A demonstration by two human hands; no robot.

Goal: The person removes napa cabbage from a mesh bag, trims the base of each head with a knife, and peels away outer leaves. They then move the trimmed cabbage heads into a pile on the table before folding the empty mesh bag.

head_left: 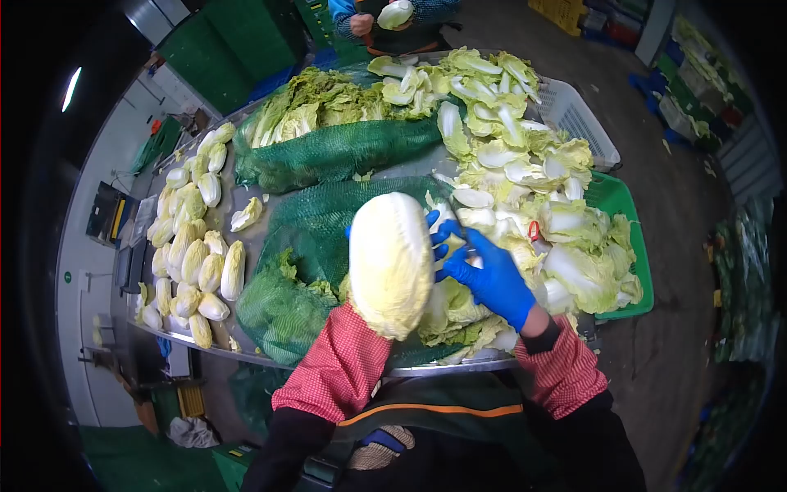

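A pale, trimmed napa cabbage (390,266) is held up in front of me over the table. My left hand (441,233), in a blue glove, is closed around it from behind; only some fingers show past its edges. To the right is my right hand (494,279), also gloved in blue, with its fingers bent and apart, near the cabbage's right side. Loose leaves lie beneath both hands. A green mesh sack (303,225) with leaves in it lies under and left of the cabbage. A small red object (534,230) rests among the leaves beyond my right hand.
Trimmed cabbages (193,258) line the table's left side. Another mesh sack (344,156) full of leaves lies farther back. At the right are a green crate (643,271) with leaves and a white basket (586,123). Across the table, a person's hand (361,25) is beside a cabbage.
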